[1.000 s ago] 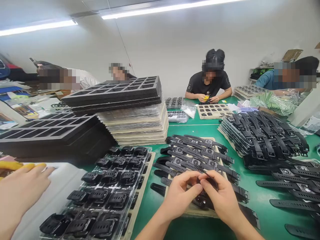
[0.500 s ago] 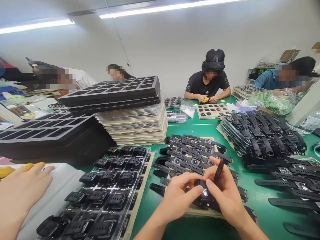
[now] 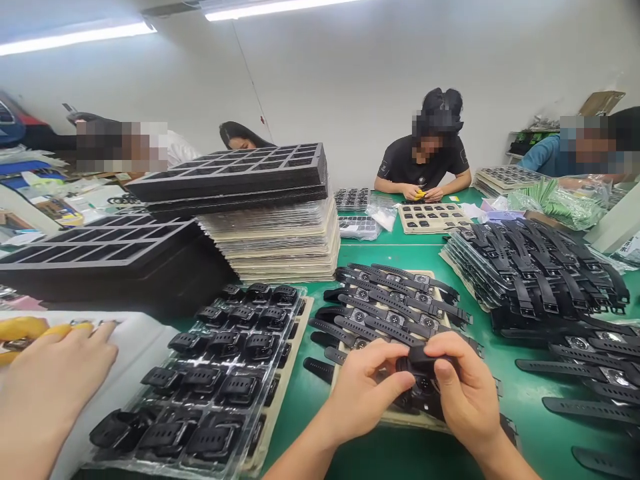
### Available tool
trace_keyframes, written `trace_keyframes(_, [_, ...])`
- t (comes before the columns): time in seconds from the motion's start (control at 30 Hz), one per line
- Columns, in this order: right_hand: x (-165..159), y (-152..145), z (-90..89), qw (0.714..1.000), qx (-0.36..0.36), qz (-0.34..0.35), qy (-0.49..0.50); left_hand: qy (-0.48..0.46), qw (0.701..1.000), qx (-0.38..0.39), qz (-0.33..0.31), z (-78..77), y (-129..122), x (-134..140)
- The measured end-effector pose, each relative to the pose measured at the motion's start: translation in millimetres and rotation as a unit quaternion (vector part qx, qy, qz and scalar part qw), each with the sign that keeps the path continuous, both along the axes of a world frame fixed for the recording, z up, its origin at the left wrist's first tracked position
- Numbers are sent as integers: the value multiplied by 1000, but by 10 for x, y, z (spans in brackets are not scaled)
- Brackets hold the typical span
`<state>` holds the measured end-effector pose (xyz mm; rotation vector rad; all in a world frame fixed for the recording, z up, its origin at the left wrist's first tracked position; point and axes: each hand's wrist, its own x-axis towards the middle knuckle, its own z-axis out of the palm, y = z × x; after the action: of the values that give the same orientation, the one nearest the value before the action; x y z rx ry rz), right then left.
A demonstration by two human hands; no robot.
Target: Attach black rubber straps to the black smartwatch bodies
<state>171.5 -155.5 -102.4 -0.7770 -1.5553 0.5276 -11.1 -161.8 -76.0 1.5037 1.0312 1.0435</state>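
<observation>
A black smartwatch point(image 3: 423, 360) with its strap bent over is held up between my two hands. My left hand point(image 3: 367, 387) pinches its left side with thumb and fingers. On the other side, my right hand point(image 3: 465, 383) has thumb and fingertips closed on the strap. My fingers cover part of the watch. Right below and behind it lies a beige tray point(image 3: 427, 277) bearing rows of smartwatches point(image 3: 395, 320) laid out flat, backs up and straps stretched out. Left of my hands, a clear plastic tray point(image 3: 295, 313) holds several watches with looped straps point(image 3: 225, 343).
At the far left is a co-worker's hand point(image 3: 60, 373) with yellow finger covers, over white foam point(image 3: 135, 330). Black foam trays point(image 3: 100, 280) and stacked trays point(image 3: 280, 247) rise behind. More watches point(image 3: 540, 267) are piled at right. A co-worker point(image 3: 423, 163) sits opposite across the green table point(image 3: 370, 257).
The strap that stood upright by my right hand is now bent down over the watch. My right fingers have closed on it. The view has shifted slightly.
</observation>
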Motion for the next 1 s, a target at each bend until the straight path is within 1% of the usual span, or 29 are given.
trace_keyframes(0.1, [-1, -6, -2, 1000, -10, 3, 0, -12, 1000, 9, 0, -16, -5, 1])
trace_keyframes(0.27, [21, 27, 68, 998, -18, 28, -52, -22, 999, 18, 19, -39, 17, -11])
trace_keyframes(0.37, [33, 63, 109, 995, -46, 53, -65, -39, 999, 4, 37, -49, 34, -17])
trace_keyframes(0.43, [33, 75, 103, 994, -69, 64, -59, -83, 996, -20, 39, -59, 35, -10])
trace_keyframes(0.57, [12, 63, 20, 993, -119, 15, 17, -216, 974, -69, 14, -86, 19, 48])
trace_keyframes(0.63, [0, 54, -20, 988, -146, 10, 52, -246, 965, -90, 27, -94, 10, 90])
trace_keyframes(0.7, [-7, 54, -38, 984, -166, 11, 67, -255, 959, -112, 51, -95, 4, 128])
trace_keyframes(0.77, [-10, 59, -37, 983, -173, -2, 65, -255, 957, -123, 63, -88, -2, 156])
trace_keyframes(0.9, [-26, 54, -45, 985, -161, -32, 54, -246, 960, -113, 70, -82, -23, 197])
trace_keyframes(1.0, [-66, 20, -87, 983, -161, -62, 70, -249, 959, -116, 71, -101, -42, 237])
